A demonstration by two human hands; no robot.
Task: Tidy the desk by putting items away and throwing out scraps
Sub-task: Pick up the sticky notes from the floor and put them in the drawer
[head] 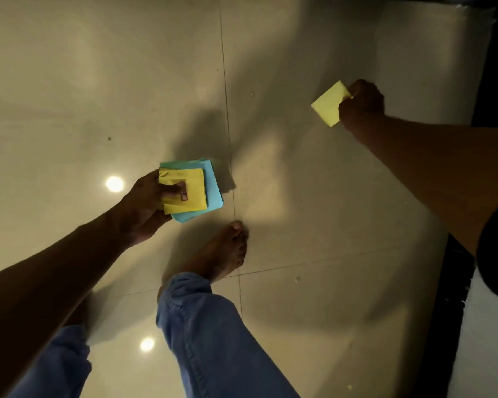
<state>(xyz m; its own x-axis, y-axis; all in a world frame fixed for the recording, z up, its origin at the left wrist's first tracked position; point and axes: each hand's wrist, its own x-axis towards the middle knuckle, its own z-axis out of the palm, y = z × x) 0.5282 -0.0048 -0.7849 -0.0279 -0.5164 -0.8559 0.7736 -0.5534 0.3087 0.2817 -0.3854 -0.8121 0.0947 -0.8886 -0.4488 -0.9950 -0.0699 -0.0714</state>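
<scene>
Over the floor (pixel 127 67) my left hand (pixel 144 205) clamps the stack (pixel 196 193), thumb on top. Well right and farther out, my right hand (pixel 360 103) pinches a yellow note (pixel 328 104), which juts leftward from its fingers.

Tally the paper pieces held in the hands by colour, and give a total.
Yellow square paper pieces: 2, one on the stack in the left hand at, one pinched by the right hand at.
Light blue paper sheets: at least 1, under the yellow; layers unclear.
Total: 3 visible.
</scene>
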